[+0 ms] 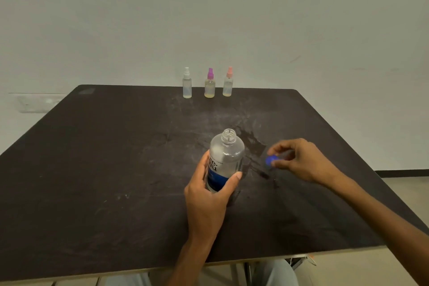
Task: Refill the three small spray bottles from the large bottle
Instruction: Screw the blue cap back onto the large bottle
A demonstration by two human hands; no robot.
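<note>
The person's left hand (206,195) was wrapped around the lower body of a large clear plastic bottle with a blue label (224,161), thumb on the near side and fingers on the left, holding it upright near the middle of the dark, scuffed tabletop (92,169). The bottle's threaded neck stood open, with no cap on it. Just to its right, the right hand (299,160) pinched a small blue screw cap (271,160) between thumb and fingertips, low over the tabletop; whether the cap touched the surface could not be told. Far back, near the tabletop's rear edge by the pale wall (209,18), three small clear spray bottles stood upright in a row, well apart from the hands: one with a white nozzle (187,83) on the left, one with a purple nozzle (209,83) in the middle, one with a pink nozzle (228,82) on the right. Each held a little yellowish liquid at the bottom.
</note>
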